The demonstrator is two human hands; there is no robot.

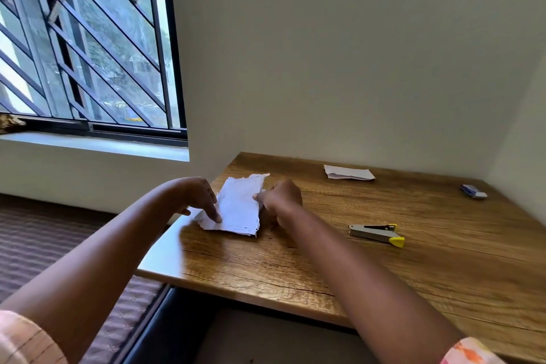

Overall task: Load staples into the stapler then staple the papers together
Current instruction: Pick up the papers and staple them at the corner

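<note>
- A person's two bare arms reach forward over a wooden desk (413, 260) set in the corner of a room with pale walls.
- A small stack of white papers (237, 210) with ragged edges lies on the desk's left part, close to its left edge.
- The left hand (198, 195) is at the stack's left edge, fingers curled downward, one fingertip pressing on the top sheet.
- The right hand (282, 196) is at the stack's right edge, fingers curled, pinching that edge.
- A grey stapler (375, 233) with a yellow end lies on the desk to the right of the hands, apart from the papers, touched by neither hand.
- A small blue box (472, 191), possibly staples, sits near the desk's far right side.
- A folded white paper (348, 172) lies near the back wall.
- A barred window (88, 44) is at the upper left.
</note>
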